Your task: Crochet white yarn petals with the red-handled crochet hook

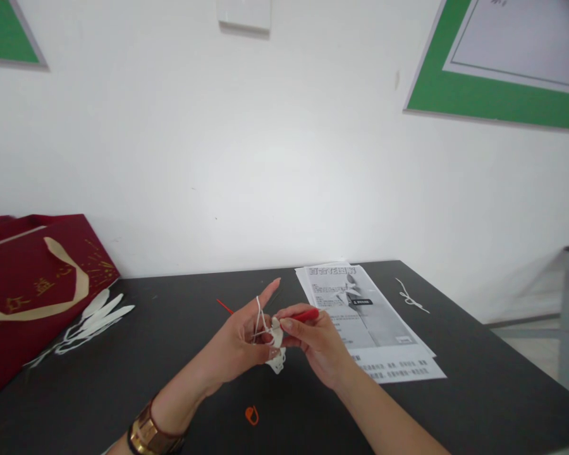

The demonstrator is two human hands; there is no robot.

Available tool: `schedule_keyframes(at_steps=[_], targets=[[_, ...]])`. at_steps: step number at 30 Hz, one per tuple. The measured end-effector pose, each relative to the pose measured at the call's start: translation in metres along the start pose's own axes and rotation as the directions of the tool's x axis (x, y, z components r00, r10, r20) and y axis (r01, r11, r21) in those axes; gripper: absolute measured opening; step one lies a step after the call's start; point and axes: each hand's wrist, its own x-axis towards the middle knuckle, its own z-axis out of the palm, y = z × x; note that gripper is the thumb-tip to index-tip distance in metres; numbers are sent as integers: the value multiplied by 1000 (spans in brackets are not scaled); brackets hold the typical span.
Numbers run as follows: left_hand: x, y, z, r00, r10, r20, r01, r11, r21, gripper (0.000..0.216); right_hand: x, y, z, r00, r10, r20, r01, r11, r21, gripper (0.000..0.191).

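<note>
White crochet work (275, 360) hangs between my two hands above the dark table. My left hand (239, 344) pinches its edge, with the index finger raised and white yarn (259, 309) looped round that finger. In my right hand (313, 335) is a crochet hook with a red handle (306, 315), its tip at the crochet work and hidden by fingers. Below the hands, an orange stitch marker (251, 415) lies on the table. A thin red stick (224, 306) shows behind my left hand, partly covered by it.
Printed sheets (384, 328) lie beyond my right hand. A short white cord (410, 297) is near the table's right edge. At left, a dark red gift bag (38, 278) stands beside several white crocheted petals (99, 316). A white wall (265, 158) rises behind the table (194, 404).
</note>
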Motion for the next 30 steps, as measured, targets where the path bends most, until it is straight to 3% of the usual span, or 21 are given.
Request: schedule_keyframes(at_steps=[9,12,15,18,22,26,30], targets=[[5,-13,3,991,119,-62,-116,992,47,100,1,1,1,998,16,-62,-17,1000,-10,19],[8,-11,0,986,136,-95,-127,988,88,96,3,-4,-5,989,-105,-108,91,988,-128,15],[10,-6,-2,951,136,-277,-104,986,128,73,4,-10,-11,960,-267,-78,234,926,-297,11],[12,-4,-5,905,113,-410,-57,988,146,50,5,-13,-15,937,-347,-46,317,897,-309,9],[14,-6,-7,919,31,-393,28,989,145,43,6,-13,-14,914,-404,-47,381,891,-247,12],[14,-7,-9,898,36,-439,33,988,149,45,3,-15,-10,872,-488,-36,443,818,-367,9],[13,-4,-11,876,76,-476,-4,989,150,45,2,-19,-9,907,-420,-24,376,836,-399,9]])
